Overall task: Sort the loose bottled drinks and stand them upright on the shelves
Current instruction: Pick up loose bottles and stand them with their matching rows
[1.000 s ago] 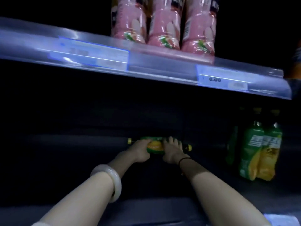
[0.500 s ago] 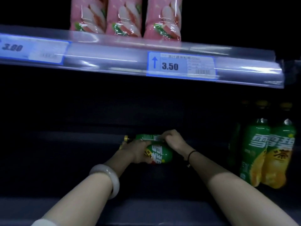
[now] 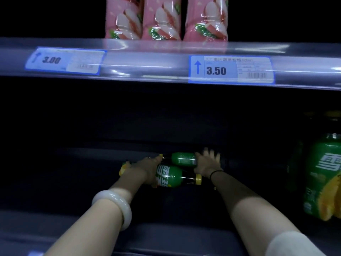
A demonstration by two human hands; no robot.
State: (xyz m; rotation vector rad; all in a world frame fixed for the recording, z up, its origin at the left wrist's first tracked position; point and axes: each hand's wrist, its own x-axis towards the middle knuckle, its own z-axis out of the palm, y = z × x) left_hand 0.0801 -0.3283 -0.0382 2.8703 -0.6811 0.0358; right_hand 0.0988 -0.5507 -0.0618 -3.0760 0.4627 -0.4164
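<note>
Low in the centre of the frame, the left hand (image 3: 144, 169) is wrapped round the left half of the near bottle (image 3: 170, 176). This bottle lies on its side on the lower shelf (image 3: 83, 159), with its cap to the right. The far bottle (image 3: 183, 159) lies just behind it. The right hand (image 3: 205, 163) covers that bottle's right end, its grip too blurred to tell.
</note>
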